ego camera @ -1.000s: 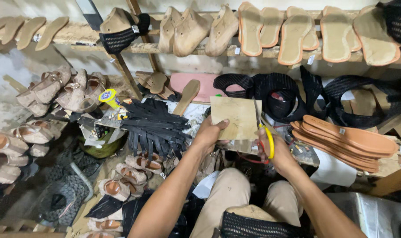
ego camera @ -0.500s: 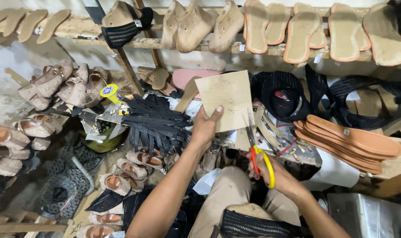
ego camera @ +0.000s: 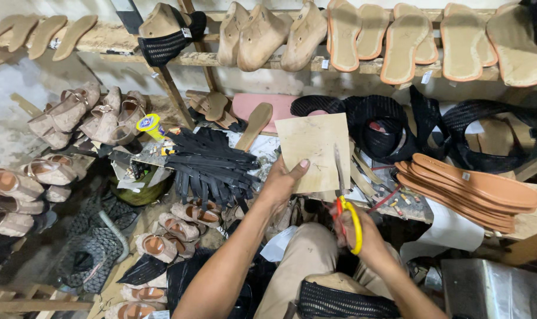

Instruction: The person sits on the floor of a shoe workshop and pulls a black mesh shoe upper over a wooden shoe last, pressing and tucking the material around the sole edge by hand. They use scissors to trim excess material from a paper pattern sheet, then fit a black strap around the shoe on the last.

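My left hand [ego camera: 283, 180] grips the lower left corner of a tan board sheet [ego camera: 313, 150] and holds it up in front of me. My right hand [ego camera: 360, 233] holds scissors [ego camera: 346, 204] with red and yellow handles. Their blades point up along the sheet's right edge. A sandal with a black woven strap [ego camera: 336, 295] lies on my lap.
A pile of black straps [ego camera: 212, 168] lies left of the sheet. Stacked orange soles [ego camera: 475, 189] sit at the right. Wooden lasts [ego camera: 262, 35] and soles [ego camera: 398, 38] fill the shelf above. Finished sandals [ego camera: 62, 118] crowd the left floor. A yellow glue tin [ego camera: 150, 125] stands nearby.
I raised the sheet higher and tilted it upright. The scissors moved from the sheet's lower right up alongside its right edge.
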A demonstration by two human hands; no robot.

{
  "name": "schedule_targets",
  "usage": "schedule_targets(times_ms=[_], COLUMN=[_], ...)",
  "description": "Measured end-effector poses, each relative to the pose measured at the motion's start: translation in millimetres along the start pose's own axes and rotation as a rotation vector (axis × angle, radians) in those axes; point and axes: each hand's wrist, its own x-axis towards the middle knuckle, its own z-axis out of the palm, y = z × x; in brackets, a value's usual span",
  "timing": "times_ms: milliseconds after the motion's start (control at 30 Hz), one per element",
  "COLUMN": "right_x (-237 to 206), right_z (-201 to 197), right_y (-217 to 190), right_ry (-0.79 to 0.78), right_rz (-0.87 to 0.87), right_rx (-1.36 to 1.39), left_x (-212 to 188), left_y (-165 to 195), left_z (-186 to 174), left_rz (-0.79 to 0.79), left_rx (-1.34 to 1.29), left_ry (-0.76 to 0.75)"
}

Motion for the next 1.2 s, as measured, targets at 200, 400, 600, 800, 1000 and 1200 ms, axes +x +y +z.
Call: schedule_targets(times_ms=[200, 400, 600, 800, 1000, 1200], right_x=[-0.8, -5.6, -21.9, -21.0, -12.1, 12.2], right_z=[-4.4, 2.4, -15.0, -38.0, -45.8, -19.4], right_y=[-5.1, -8.4, -30.7, -57.6, -61.9, -30.4], right_ry=[0.023, 0.125, -0.125, -0.217, -0.188, 0.053], right_rz=[0.069, 0.076, 0.245, 0.372, 0.285, 0.122], right_rx=[0.013, 0.055, 0.3, 0.241, 0.085, 0.079], left_x=[-4.5, -5.6, 1.3, -8.8, -17.9, -7.4], left_y=[3.9, 1.0, 5.5, 8.5, 9.4, -10.5], left_z=[0.7, 8.7, 9.4, 18.7, 23.1, 32.0], left_rz=[-0.077, -0.165, 0.141, 0.207, -0.169, -0.207], left_rx=[0.018, 0.007, 0.295, 0.266, 0.186, 0.064], left_ry=[-0.029, -0.027, -0.003, 0.121, -0.095, -0.082])
